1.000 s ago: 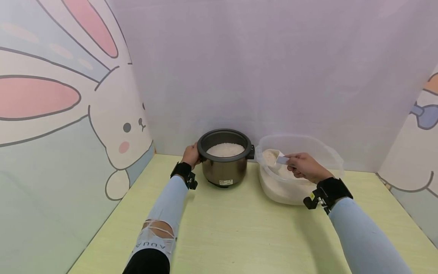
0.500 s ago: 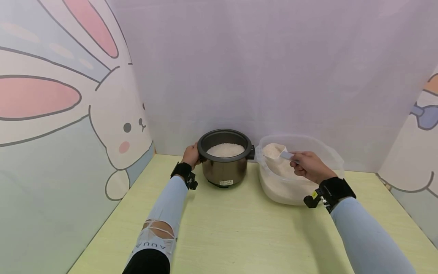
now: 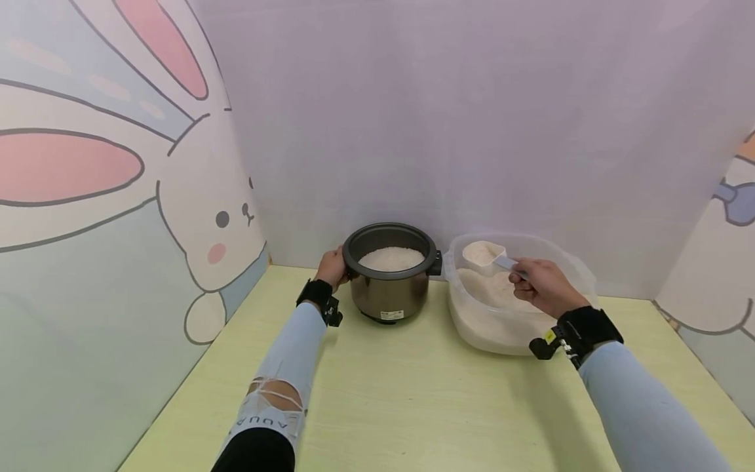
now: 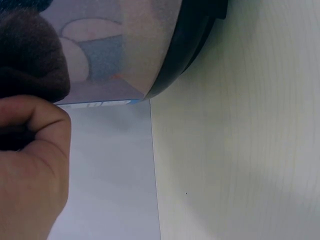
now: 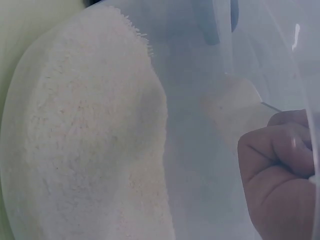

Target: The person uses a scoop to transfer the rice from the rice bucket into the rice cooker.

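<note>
A brown rice cooker point(image 3: 389, 295) with a dark rim stands lidless on the table, with white rice point(image 3: 392, 259) inside. My left hand point(image 3: 331, 267) holds it at its left side; in the left wrist view those fingers curl round the dark side handle point(image 4: 35, 65). My right hand point(image 3: 548, 286) grips the flat handle of a rice scoop point(image 3: 485, 267), its cup heaped with rice. The scoop is above the rice in a clear plastic tub point(image 3: 580, 272), within the rim's outline. Through the tub's wall, the right wrist view shows the curled right hand point(image 5: 275, 180) and blurred scoop.
The tub stands close to the cooker's right handle point(image 3: 436, 262). A pale curtain point(image 3: 448, 131) hangs directly behind both. Rabbit-printed panels point(image 3: 212, 262) border the left and right sides of the yellowish table point(image 3: 425, 393).
My right hand has lifted the filled scoop out of the rice and shifted slightly right and up. The left hand keeps its hold on the cooker, and the view has shifted slightly.
</note>
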Demonstrator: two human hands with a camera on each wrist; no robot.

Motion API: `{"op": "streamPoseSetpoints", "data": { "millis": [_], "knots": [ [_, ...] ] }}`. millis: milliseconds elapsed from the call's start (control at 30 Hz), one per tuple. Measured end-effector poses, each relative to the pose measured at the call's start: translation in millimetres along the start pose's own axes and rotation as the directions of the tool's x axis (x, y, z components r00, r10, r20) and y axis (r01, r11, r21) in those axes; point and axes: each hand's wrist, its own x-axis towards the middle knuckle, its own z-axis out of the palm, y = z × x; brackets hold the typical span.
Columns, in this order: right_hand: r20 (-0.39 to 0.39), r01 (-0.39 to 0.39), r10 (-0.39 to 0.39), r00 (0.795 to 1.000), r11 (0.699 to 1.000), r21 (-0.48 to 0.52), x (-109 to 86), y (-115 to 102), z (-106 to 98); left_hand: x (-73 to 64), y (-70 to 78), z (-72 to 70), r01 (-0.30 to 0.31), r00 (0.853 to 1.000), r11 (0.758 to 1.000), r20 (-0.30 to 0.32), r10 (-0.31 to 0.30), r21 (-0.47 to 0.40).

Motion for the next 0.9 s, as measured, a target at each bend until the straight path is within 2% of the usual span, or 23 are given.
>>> {"op": "streamPoseSetpoints", "data": {
  "millis": [100,333,533,667,767,900],
  "knots": [
    [-0.011,0.014,-0.013,1.0,0.999,0.036,-0.6,-1.2,-0.6,-0.2,0.8,0.6,0.001,1.0,1.0,0.004,-0.001,-0.003],
    [0.017,0.09,-0.092,0.996,0.992,0.083,-4.0,-10.1,5.4,-7.2,4.4,3.8,-0.018,1.0,1.0,0.014,0.017,0.009],
    [0.007,0.137,-0.139,0.99,0.981,0.137,-3.9,-23.6,24.6,-21.8,18.2,6.1,-0.007,0.999,1.0,0.038,0.008,-0.025],
    [-0.009,0.14,-0.14,0.99,0.978,0.153,0.6,-32.0,41.3,-30.1,28.6,6.8,0.016,0.999,0.999,0.045,-0.015,-0.033],
    [-0.028,0.132,-0.129,0.991,0.978,0.159,5.2,-37.0,55.2,-27.4,26.7,7.4,0.018,0.999,0.999,0.046,-0.017,-0.027],
    [-0.049,0.142,-0.136,0.989,0.978,0.155,13.8,-39.5,74.1,-16.2,13.7,7.7,0.001,0.999,1.0,0.034,0.0,-0.017]
  ]
}}
